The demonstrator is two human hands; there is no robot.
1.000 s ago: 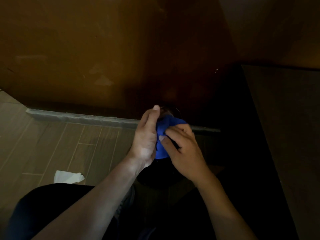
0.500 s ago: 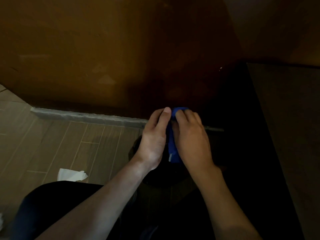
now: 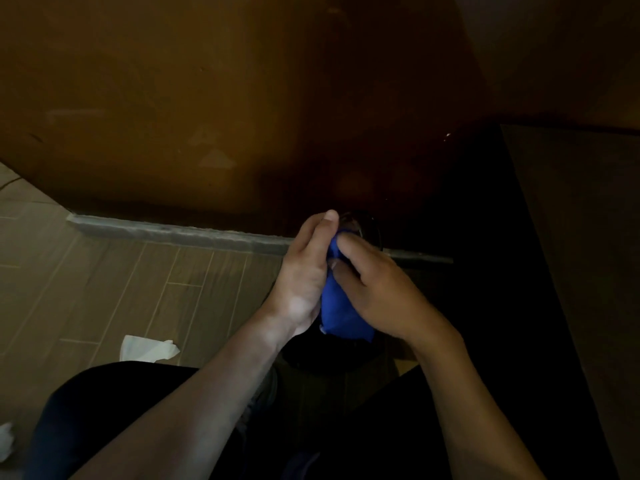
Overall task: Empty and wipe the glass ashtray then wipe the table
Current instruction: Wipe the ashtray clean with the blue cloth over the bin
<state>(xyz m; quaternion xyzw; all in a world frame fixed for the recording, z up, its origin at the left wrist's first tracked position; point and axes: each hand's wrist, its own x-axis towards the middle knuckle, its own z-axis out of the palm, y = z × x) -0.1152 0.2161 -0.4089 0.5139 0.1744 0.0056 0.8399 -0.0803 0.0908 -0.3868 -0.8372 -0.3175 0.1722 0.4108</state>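
Observation:
My left hand (image 3: 304, 275) grips the glass ashtray (image 3: 360, 226), of which only a dark curved rim shows above my fingers. My right hand (image 3: 374, 296) presses a blue cloth (image 3: 341, 317) against the ashtray, fingers curled over the cloth. Both hands are held together in the air in front of a brown wall, above a dark round bin (image 3: 332, 358) on the floor. Most of the ashtray is hidden by my hands and the cloth.
A wood-look tiled floor (image 3: 121, 289) lies at left with a crumpled white tissue (image 3: 147, 348) on it and another scrap (image 3: 7, 441) at the far left edge. A dark table surface (image 3: 581, 237) runs along the right. A grey skirting (image 3: 173, 233) lines the wall.
My right hand has slid down and back with the cloth, so more blue cloth hangs below the hands. The ashtray rim shows again above my left fingers.

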